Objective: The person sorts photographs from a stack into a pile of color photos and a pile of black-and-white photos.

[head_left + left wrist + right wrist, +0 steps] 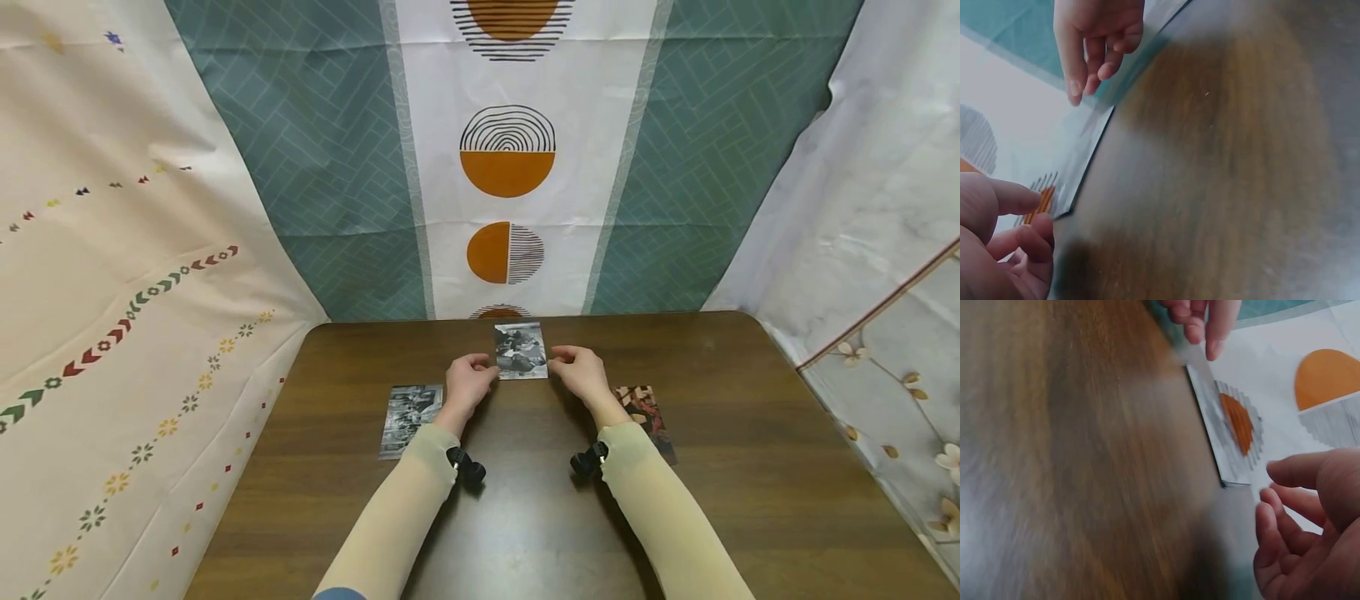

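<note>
A black-and-white photo print [521,351] lies flat near the table's far edge, between my two hands. Its glossy surface [1205,419] mirrors the wall cloth in the right wrist view. At its left edge is my left hand [469,383], fingers loosely bent with a gap between thumb and forefinger. My right hand [583,374] is beside the right edge, its thumb and fingers apart and holding nothing. Another black-and-white print [409,417] lies left of my left forearm. A reddish-brown colour print [647,408] is partly hidden under my right wrist.
The brown wooden table [315,483] meets a hanging cloth [341,167] with green panels and orange circles at its far edge. Patterned cream fabric [127,275] hangs on the left. A pale flowered cloth [892,333] is on the right.
</note>
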A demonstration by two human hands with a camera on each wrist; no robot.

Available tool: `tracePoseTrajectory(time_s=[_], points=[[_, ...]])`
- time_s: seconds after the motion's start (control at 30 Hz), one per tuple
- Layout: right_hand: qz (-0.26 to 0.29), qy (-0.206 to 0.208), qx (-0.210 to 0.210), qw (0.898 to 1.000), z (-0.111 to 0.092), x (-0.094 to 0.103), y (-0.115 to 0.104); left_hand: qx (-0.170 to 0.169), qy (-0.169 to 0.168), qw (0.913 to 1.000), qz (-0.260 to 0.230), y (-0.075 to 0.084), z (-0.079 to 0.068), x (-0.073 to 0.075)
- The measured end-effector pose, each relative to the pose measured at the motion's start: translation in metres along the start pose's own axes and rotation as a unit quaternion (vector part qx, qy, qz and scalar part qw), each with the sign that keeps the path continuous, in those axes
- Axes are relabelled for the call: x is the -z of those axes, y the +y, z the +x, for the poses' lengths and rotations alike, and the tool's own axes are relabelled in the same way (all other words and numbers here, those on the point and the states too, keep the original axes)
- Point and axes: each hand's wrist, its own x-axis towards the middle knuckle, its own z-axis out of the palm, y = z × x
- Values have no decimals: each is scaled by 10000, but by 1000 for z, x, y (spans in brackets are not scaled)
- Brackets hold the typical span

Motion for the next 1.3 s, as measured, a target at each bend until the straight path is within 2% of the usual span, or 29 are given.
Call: tracePoseTrajectory(time_s=[0.17,0.4,0.73,1.07,1.3], points=[[34,278,-74,9996,13,-14,-3,149,91,9996,-239,0,11,-3],[-109,285,-225,9993,15,-25,-3,277,54,9992,-269,1,17,-6],[-360,207,-224,9989,15,-26,0,450,-82,9989,-46,3,23,-11],[-484,148,-288,9983,17,-26,1,507,25,9984,263,5,25,-16],[-438,81,-306,9985,17,-26,2,511,-2,9985,188,6,22,-17]])
